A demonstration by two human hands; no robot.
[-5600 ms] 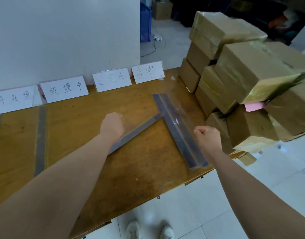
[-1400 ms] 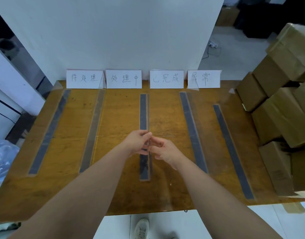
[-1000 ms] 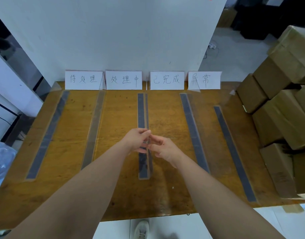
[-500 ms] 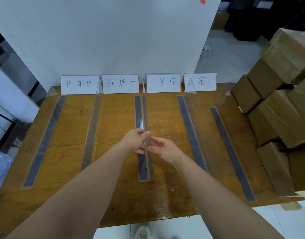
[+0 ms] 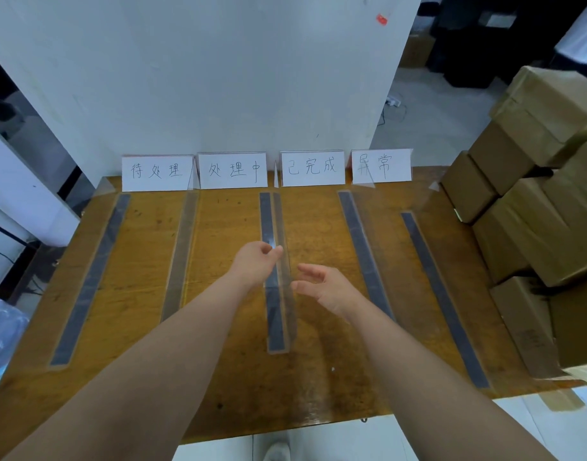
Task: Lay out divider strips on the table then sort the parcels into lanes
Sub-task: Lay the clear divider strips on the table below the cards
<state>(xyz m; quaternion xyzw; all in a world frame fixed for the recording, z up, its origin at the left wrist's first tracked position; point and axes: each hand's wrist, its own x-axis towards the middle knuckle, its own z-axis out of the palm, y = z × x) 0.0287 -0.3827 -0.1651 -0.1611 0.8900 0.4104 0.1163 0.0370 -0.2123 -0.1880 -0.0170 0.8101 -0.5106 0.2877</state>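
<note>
Flanking the clear grey-backed middle divider strip [image 5: 274, 294], running far edge to near edge: left hand [image 5: 255, 269] pinches it, right hand [image 5: 322, 287] open, empty

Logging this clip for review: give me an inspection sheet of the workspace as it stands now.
Surface: wooden table, no parcels on it.
Job's things: five divider strips lying front to back, middle strip between the hands; four label cards standing along the back edge; parcels stacked at the right end of the table.
Clutter: tape scrap at the near right corner.
Grip: left hand fingertips at the middle strip; right hand open beside it.
Cables: power strip on the floor behind.
Surroundings: white panel, plastic bag at left.
</note>
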